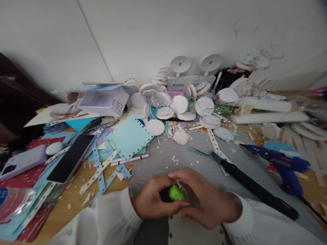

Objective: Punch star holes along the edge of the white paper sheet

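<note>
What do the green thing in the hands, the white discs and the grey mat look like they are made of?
Green piece: probably glossy plastic, given its bright, smooth, faintly shiny surface; it is mostly hidden by both hands. White discs: likely matte foam or thick paper, since they are flat, cleanly cut and stacked. Grey mat: apparently a rubbery cutting mat, dull with a faint grid.

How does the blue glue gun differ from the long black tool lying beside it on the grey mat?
The glue gun is bright blue and pistol-shaped, with a handle angling down; the black tool is a plain straight stick. The glue gun lies further right, partly off the grey mat; the black tool runs diagonally across the mat. Both lie untouched, apart from the hands.
</note>
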{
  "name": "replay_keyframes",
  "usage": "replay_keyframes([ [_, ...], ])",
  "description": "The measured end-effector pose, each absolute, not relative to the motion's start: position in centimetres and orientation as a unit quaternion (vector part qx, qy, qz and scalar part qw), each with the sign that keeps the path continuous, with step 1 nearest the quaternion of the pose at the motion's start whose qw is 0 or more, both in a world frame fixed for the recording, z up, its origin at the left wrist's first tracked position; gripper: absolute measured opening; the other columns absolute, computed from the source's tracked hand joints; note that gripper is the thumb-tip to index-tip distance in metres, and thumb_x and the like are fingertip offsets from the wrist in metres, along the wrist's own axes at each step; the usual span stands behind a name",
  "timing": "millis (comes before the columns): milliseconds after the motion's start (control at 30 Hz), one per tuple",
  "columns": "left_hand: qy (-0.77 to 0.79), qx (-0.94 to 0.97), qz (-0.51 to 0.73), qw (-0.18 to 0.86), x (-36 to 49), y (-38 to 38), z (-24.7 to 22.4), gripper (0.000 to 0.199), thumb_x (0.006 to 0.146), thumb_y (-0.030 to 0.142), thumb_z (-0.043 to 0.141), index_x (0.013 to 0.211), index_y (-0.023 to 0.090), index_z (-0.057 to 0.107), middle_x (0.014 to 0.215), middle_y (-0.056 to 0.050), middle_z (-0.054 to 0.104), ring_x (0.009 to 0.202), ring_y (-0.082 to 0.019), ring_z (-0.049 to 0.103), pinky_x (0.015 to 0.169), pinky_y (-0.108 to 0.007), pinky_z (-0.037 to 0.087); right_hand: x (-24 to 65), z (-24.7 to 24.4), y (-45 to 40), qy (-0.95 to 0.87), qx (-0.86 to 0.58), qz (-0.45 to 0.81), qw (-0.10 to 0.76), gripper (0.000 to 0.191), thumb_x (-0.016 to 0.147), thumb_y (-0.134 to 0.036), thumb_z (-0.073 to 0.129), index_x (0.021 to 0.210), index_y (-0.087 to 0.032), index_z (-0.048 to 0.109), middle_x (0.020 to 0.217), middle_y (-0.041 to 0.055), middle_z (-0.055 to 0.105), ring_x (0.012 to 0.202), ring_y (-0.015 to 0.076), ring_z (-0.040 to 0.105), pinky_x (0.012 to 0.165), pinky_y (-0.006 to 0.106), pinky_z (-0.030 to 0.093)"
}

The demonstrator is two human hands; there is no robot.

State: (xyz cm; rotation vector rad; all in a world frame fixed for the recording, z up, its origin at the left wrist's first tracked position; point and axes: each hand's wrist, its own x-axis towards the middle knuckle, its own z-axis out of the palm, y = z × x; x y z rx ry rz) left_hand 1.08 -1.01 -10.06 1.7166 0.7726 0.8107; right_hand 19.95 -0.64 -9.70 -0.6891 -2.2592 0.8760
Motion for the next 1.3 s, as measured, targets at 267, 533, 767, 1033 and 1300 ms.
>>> replay_keyframes([
  [267, 0.332, 0.703, 0.311, 0.546, 0.9, -0.9, -9.9, 0.027, 0.076, 0.032, 0.065, 0.087, 0.006, 0.067, 0.061, -0.002, 0.054, 0.054, -0.009, 0.041, 0.049, -0.019, 0.033, 19.9, -10.1, -1.2, -0.84, -0.286, 0.336, 0.315, 0.056, 0.087, -0.052, 0.051, 0.128, -0.019, 0.034, 0.112, 0.0129, 0.057, 0.103, 0.0242, 0.056, 0.086, 0.038, 0.047],
  [533, 0.358, 0.616, 0.305, 0.632, 1.3, -0.6, -9.9, 0.028, 0.076, 0.034, 0.067, 0.083, 0.007, 0.064, 0.064, 0.0, 0.049, 0.058, -0.009, 0.039, 0.052, -0.019, 0.033, 19.7, -10.5, -0.3, -0.848, -0.284, 0.302, 0.331, 0.047, 0.088, -0.052, 0.047, 0.119, -0.017, 0.042, 0.101, 0.0121, 0.061, 0.092, 0.0233, 0.059, 0.078, 0.038, 0.049],
  [767, 0.37, 0.548, 0.318, 0.679, 1.7, -0.2, -10.0, 0.033, 0.068, 0.037, 0.075, 0.082, 0.011, 0.06, 0.067, 0.002, 0.049, 0.061, -0.01, 0.043, 0.057, -0.02, 0.036, 20.1, -10.3, 0.1, -0.858, -0.361, 0.185, 0.316, 0.054, 0.079, -0.05, 0.059, 0.119, -0.016, 0.044, 0.097, 0.012, 0.066, 0.087, 0.0262, 0.064, 0.075, 0.041, 0.049],
  [1033, 0.358, 0.496, 0.328, 0.72, 1.6, -0.2, -10.0, 0.04, 0.068, 0.037, 0.076, 0.094, 0.014, 0.055, 0.076, 0.001, 0.052, 0.068, -0.011, 0.047, 0.062, -0.022, 0.038, 21.2, -10.2, 0.0, -0.858, -0.361, 0.104, 0.35, 0.027, 0.089, -0.023, 0.044, 0.116, -0.016, 0.047, 0.092, 0.0094, 0.071, 0.077, 0.0207, 0.069, 0.065, 0.032, 0.053],
  [1300, 0.34, 0.474, 0.344, 0.736, 1.6, 0.0, -9.5, 0.044, 0.062, 0.03, 0.081, 0.087, 0.017, 0.047, 0.073, 0.004, 0.047, 0.064, -0.008, 0.042, 0.06, -0.019, 0.035, 20.6, -10.1, 0.1, -0.856, -0.355, 0.028, 0.374, 0.018, 0.088, -0.015, 0.044, 0.104, -0.017, 0.051, 0.076, 0.0048, 0.07, 0.062, 0.0183, 0.067, 0.055, 0.029, 0.049],
])
